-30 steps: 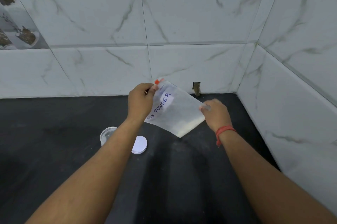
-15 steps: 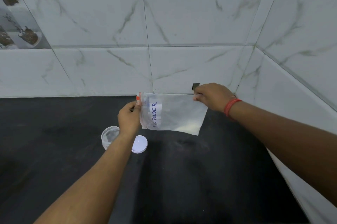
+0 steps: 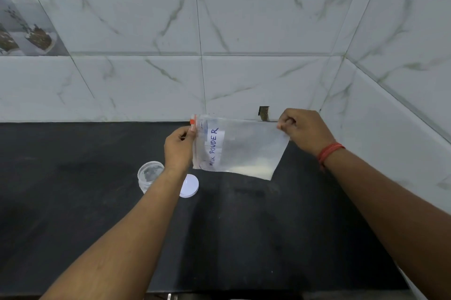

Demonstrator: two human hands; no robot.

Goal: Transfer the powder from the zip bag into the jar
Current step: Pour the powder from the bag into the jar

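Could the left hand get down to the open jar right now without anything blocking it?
Probably yes for path: the jar stands uncovered on the counter just below the left hand, its lid beside it. But that hand is pinching the zip bag, shared with the right hand.

Dim, even light; wide-angle bending at edges.

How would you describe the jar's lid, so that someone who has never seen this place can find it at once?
Start at the black countertop below the marble-tiled wall. Just under the left forearm stands a small clear jar, open on top. The lid is the flat white disc lying on the counter beside the jar, on its right; it is the only opaque white round thing there.
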